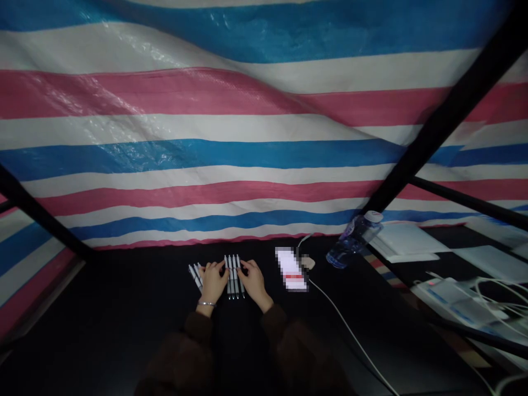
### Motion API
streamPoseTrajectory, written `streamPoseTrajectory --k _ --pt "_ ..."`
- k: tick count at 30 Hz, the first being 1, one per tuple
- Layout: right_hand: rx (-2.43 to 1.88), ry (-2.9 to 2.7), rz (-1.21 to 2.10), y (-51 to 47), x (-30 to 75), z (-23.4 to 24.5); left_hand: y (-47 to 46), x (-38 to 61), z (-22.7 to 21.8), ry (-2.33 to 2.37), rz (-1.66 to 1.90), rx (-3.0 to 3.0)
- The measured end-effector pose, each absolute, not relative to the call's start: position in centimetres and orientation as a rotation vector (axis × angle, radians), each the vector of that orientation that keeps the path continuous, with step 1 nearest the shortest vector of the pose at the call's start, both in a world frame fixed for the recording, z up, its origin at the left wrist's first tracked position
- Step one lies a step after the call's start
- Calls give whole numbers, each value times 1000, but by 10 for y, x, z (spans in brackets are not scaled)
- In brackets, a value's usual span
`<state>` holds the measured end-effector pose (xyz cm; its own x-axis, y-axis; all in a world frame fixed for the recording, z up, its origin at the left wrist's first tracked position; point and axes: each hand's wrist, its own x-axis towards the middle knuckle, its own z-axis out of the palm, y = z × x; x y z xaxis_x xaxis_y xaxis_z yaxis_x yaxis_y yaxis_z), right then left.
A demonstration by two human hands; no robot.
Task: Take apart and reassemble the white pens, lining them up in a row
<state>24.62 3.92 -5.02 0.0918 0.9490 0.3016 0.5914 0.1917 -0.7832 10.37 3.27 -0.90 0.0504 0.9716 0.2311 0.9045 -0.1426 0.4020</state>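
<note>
Several white click pens [233, 275] lie side by side in a row on the black table, tips toward me. My left hand [213, 281] is at the row's left side, thumb and fingers closed against the outer pen. On the other side, my right hand [253, 281] grips the rightmost pen with thumb and forefinger. A second small group of white pens [194, 275] lies slanted just left of my left hand, which partly covers it. My left wrist wears a silver bracelet [207, 303].
To the right lies a phone with a lit, blurred screen [291, 269], beside a pale round object [308, 263] and a white cable [346, 324]. A clear bottle [350, 242] stands tilted-looking farther right. Beyond are white packages [408, 242], black frame bars [445, 115] and striped sheeting [206, 126].
</note>
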Motion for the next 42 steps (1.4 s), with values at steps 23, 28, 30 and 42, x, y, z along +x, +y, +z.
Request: streamPoseTrajectory --k 23,28,30,42 --pt "-1587 -1655 498 38 245 -46 32 105 -7 1943 693 2128" --pt "-1584 -1658 492 38 245 -45 32 104 -9 1943 705 2131" --pt "-1588 -1660 492 38 245 -45 32 105 -9 1941 706 2129" --pt "-1554 -1579 493 36 244 -45 21 89 6 2510 646 1854"
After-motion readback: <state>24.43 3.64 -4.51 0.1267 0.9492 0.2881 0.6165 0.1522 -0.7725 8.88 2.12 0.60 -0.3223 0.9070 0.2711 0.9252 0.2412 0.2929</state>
